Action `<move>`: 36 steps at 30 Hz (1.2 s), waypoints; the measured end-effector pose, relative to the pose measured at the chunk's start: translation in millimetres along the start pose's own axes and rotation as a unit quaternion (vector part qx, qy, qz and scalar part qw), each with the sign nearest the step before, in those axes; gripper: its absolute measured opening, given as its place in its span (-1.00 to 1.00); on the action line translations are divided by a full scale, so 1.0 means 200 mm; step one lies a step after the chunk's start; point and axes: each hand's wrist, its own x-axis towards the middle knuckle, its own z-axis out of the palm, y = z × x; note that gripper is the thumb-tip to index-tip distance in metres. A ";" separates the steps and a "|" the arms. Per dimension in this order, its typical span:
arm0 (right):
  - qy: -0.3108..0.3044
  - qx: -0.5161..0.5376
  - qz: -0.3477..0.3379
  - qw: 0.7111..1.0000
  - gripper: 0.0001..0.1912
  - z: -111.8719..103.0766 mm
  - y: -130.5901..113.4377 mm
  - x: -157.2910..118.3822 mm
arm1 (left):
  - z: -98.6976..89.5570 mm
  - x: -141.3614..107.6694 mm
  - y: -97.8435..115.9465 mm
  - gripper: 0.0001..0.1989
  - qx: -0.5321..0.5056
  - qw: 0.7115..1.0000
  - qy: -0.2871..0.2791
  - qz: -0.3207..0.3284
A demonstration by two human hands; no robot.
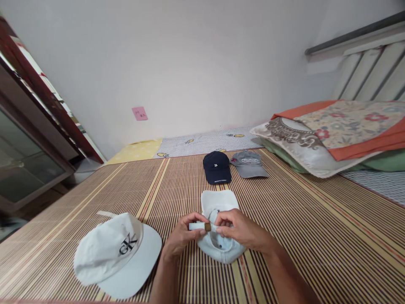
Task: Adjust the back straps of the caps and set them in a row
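Note:
A pale blue cap [223,253] lies in front of me, its brim pointing away and its strap towards me. The strap has a brass-coloured buckle [207,227]. My left hand [186,230] pinches the strap at the left of the buckle. My right hand [236,228] pinches the strap just right of the buckle. At the left lies a white cap [117,253] with black letters on its front and a loose strap end sticking out behind it.
Farther back sit a navy cap [217,166] and a grey cap [249,164], side by side on the striped mat [177,185]. Pillows [294,143] are stacked at the right, below a radiator [373,71]. A pink note [139,113] is on the wall.

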 end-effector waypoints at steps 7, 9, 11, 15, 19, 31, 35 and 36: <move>0.000 0.011 0.008 1.000 -0.91 -0.01 -0.01 -0.01 | 0.02 -0.01 0.01 -0.66 -0.021 1.000 -0.022 0.003; -0.003 0.004 0.008 1.000 -0.91 -0.01 -0.01 -0.01 | 0.02 -0.01 0.00 -0.66 -0.024 0.999 -0.030 0.003; -0.003 0.004 0.001 1.000 -0.91 -0.01 -0.01 -0.01 | 0.02 -0.01 0.00 -0.67 -0.026 0.999 -0.033 0.001; 0.006 0.013 -0.015 1.000 -0.91 -0.01 0.00 -0.01 | 0.02 -0.01 0.01 -0.67 -0.026 0.999 -0.031 -0.006; 0.007 -0.002 -0.021 1.000 -0.91 -0.01 0.01 0.00 | 0.03 -0.01 0.02 -0.66 -0.023 0.999 -0.033 0.005; 0.011 0.012 -0.018 1.000 -0.90 -0.03 0.01 0.00 | 0.01 -0.01 0.06 -0.53 0.011 0.999 -0.019 -0.025; 0.008 0.018 -0.021 1.000 -0.91 -0.03 0.02 -0.01 | 0.03 0.00 0.08 -0.54 0.076 0.997 -0.019 -0.012; 0.008 0.016 -0.022 1.000 -0.91 -0.02 0.02 -0.01 | 0.03 0.00 0.08 -0.54 0.088 0.996 -0.021 -0.013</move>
